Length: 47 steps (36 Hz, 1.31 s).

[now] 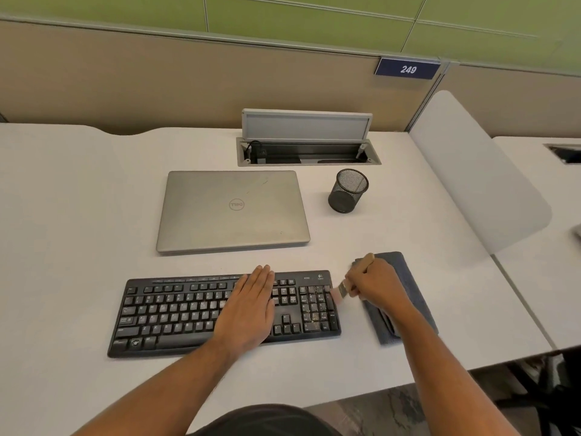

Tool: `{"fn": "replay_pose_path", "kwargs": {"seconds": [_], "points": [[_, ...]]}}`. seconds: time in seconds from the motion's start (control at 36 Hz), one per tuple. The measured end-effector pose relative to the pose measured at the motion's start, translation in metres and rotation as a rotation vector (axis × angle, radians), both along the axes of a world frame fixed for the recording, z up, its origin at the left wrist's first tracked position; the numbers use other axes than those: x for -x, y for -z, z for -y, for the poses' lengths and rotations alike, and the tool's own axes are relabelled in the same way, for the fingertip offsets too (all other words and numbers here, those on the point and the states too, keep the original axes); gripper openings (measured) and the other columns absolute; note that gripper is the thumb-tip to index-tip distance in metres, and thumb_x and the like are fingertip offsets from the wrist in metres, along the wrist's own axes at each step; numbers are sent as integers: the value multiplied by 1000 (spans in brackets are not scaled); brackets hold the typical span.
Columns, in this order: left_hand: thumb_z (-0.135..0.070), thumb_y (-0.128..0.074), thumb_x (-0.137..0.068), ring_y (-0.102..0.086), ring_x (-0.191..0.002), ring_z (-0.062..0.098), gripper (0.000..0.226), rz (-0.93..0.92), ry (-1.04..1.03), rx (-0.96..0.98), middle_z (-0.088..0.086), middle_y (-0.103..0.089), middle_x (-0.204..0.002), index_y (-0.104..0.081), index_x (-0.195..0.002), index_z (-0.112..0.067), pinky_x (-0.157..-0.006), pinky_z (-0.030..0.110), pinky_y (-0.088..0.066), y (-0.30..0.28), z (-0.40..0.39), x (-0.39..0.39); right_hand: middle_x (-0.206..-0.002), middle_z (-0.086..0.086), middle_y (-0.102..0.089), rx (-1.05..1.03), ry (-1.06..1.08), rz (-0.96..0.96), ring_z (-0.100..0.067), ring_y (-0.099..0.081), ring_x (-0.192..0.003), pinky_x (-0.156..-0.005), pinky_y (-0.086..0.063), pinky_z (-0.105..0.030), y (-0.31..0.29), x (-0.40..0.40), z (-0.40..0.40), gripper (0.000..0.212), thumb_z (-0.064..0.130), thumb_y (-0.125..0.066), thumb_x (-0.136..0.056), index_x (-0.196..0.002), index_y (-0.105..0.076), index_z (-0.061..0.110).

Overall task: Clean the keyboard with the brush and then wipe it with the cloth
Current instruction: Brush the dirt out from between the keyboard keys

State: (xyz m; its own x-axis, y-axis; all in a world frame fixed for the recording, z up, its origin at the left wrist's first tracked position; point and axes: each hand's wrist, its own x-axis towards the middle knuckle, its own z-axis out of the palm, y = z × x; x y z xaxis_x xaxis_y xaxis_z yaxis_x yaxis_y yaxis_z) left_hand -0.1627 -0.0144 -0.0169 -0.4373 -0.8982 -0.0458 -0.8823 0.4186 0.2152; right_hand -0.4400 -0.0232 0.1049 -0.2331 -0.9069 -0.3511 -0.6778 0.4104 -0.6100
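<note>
A black keyboard (pixel 176 313) lies on the white desk, with crumbs on its number pad at the right end. My left hand (pixel 250 306) rests flat on the keys, fingers straight, just left of the arrow keys. My right hand (pixel 375 283) grips a small wooden-handled brush (pixel 342 287); its bristles touch the top right corner of the number pad. A folded dark grey cloth (pixel 408 287) lies right of the keyboard, partly hidden under my right hand and forearm.
A closed silver laptop (pixel 232 210) sits behind the keyboard. A black mesh pen cup (pixel 348 191) stands to its right. An open cable hatch (pixel 306 151) is at the back. A frosted divider (pixel 478 174) bounds the desk (pixel 63 215) on the right.
</note>
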Motion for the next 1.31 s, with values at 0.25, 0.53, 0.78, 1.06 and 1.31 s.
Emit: {"fn": "replay_pose_path", "kwargs": {"seconds": [0.25, 0.53, 0.78, 1.06, 1.31], "points": [[-42, -16, -106, -5, -156, 15, 63, -1, -2, 4, 3, -9, -169, -15, -161, -13, -126, 37, 0, 0, 0, 1, -64, 6, -74, 69, 19, -18, -10, -73, -66, -73, -63, -42, 10, -30, -1, 27, 17, -55, -92, -72, -74, 15], [-42, -17, -105, -11, -156, 17, 62, 2, 0, 5, 5, -14, -168, -18, -160, -12, -126, 41, -11, -1, 0, 1, -69, 5, -75, 108, 66, -30, -11, -72, -71, -69, -60, -35, 7, -29, 5, 24, 21, -58, -93, -77, -74, 14], [-42, -13, -105, -2, -156, 15, 63, -10, 2, -19, 2, -5, -169, -11, -162, -13, -127, 40, -5, -1, 0, 1, -62, 1, -74, -97, -73, -139, -15, -73, -67, -67, -62, -37, 5, -25, 4, 28, 28, -56, -82, -69, -75, 11], [-43, -12, -105, -3, -156, 15, 64, -11, -2, -13, 3, -6, -169, -12, -161, -13, -127, 40, -6, -3, -1, 1, -71, 6, -73, 61, -42, -94, -10, -70, -69, -65, -59, -33, 19, -43, -1, 28, 23, -55, -89, -66, -71, 21], [-43, -13, -105, 0, -156, 15, 63, 6, -8, -16, 3, -3, -169, -9, -162, -14, -127, 39, -2, -3, 0, 0, -77, 10, -74, 155, 34, -9, -7, -69, -76, -68, -56, -29, 11, -46, 3, 23, 22, -59, -94, -76, -73, 21]]}}
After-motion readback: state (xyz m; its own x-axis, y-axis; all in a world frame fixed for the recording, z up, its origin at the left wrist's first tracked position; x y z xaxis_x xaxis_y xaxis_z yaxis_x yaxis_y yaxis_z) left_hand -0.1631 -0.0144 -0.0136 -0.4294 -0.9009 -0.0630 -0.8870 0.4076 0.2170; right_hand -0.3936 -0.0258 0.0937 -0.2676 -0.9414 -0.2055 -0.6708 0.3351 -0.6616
